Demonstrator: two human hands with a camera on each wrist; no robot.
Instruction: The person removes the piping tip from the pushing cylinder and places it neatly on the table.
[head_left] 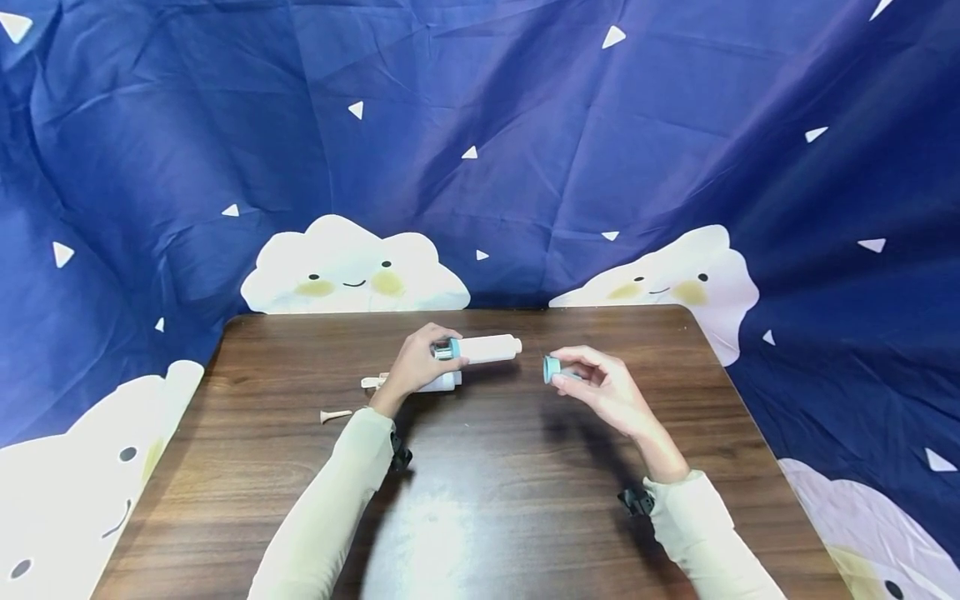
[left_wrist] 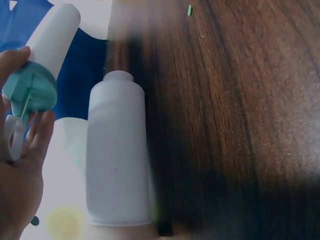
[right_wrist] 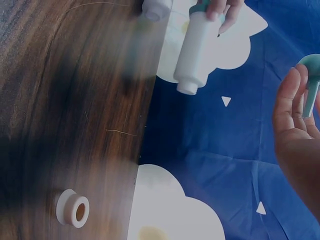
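My left hand (head_left: 412,360) grips a white tube (head_left: 487,348) by its teal end collar (left_wrist: 32,87), with thumb and fingers round it. The tube is held level above the table, its narrow tip toward the right. A small white ring handle (left_wrist: 14,136) shows behind the collar. My right hand (head_left: 611,393) pinches a teal funnel-shaped piece (head_left: 552,369) with a thin stem (right_wrist: 311,100), apart from the tube's tip. Below the left hand lies a white bottle (left_wrist: 117,155) on its side, partly hidden in the head view.
A brown wooden table (head_left: 495,517) spans the front. Left of the bottle lie a pale flat-ended piece (head_left: 372,382) and a small beige flared peg (head_left: 335,416). The right wrist view shows a white flanged ring (right_wrist: 73,208). A blue cloud-print cloth (head_left: 525,167) hangs behind.
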